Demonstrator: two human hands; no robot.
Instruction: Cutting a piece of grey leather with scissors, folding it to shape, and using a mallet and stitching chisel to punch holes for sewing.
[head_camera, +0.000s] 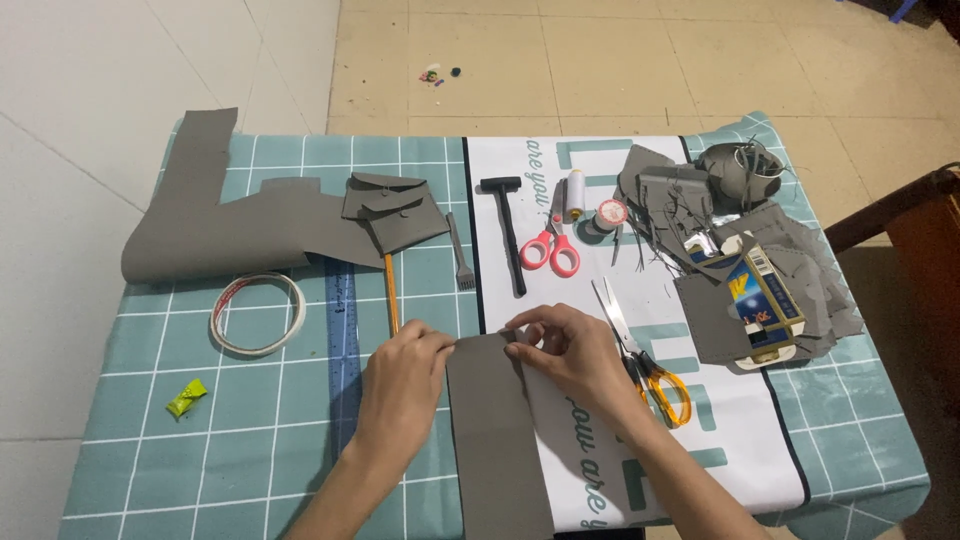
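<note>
We count one green wrapper (186, 397) at the far left of the table (250, 460), then one tape roll (257, 314), one big grey sheet (215, 225) curled at its left end, and one blue ruler (342, 335) running away from us. One pencil (391, 292) lies beside the ruler, its far end under one grey pouch (393, 208). One pronged punch (458, 254) sits just right of the pouch.

Our two hands meet at the near middle. The left hand (401, 388) pinches the far left corner of one grey strip (495, 430), and the right hand (562, 350) pinches the far right corner, fingers curled on the edge. The strip lies flat on the table between our forearms, its long axis running from us straight away, its far end at our fingertips and its near end past the bottom of the view.

Further right we see one black hammer (508, 225), handle toward us, and two scissors: pink ones (550, 250) and orange ones (645, 365), the latter just beside our right hand. Two thread spools stand by the pink pair: a white spool (575, 195) and a red spool (609, 214). At the far right one heap of grey scraps (760, 240) holds one blue box (765, 300).
</note>
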